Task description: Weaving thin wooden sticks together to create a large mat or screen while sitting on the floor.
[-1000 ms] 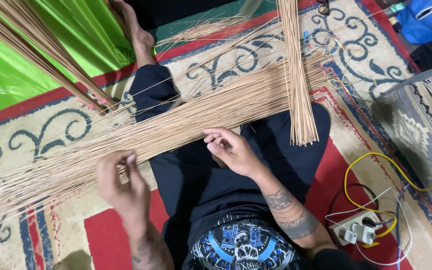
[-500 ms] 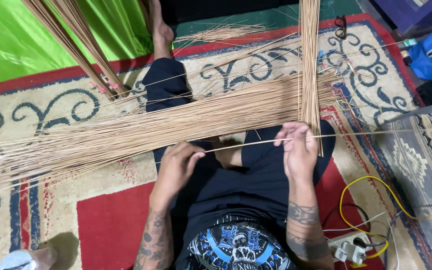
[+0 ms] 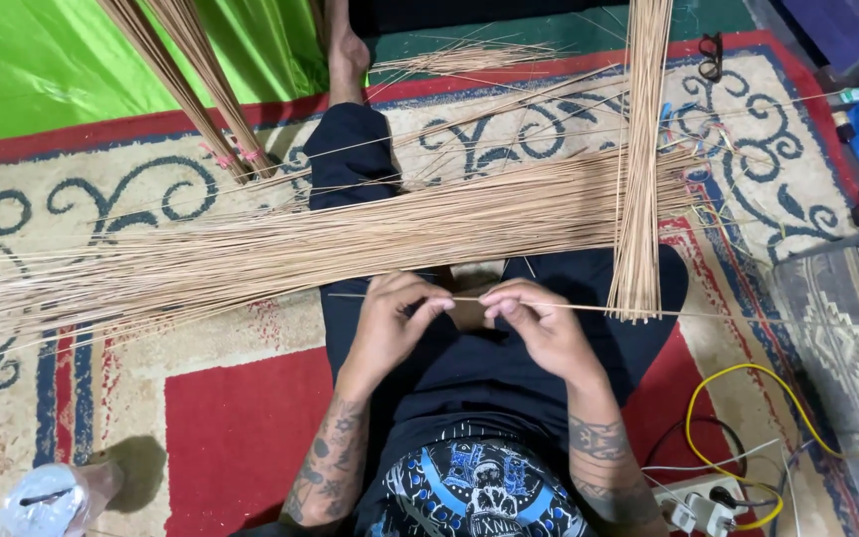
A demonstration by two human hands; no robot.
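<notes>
Over the lap, near the middle of the head view, the left hand (image 3: 390,323) and right hand (image 3: 539,323) each pinch one thin tan stick (image 3: 589,307) between closed fingers, holding it level; it runs out to the right. Just beyond lies a broad sheaf of tan sticks (image 3: 350,244) across the black trousers (image 3: 509,368), with an upright stick bundle (image 3: 640,169) at right, on the red and cream patterned carpet (image 3: 231,428).
</notes>
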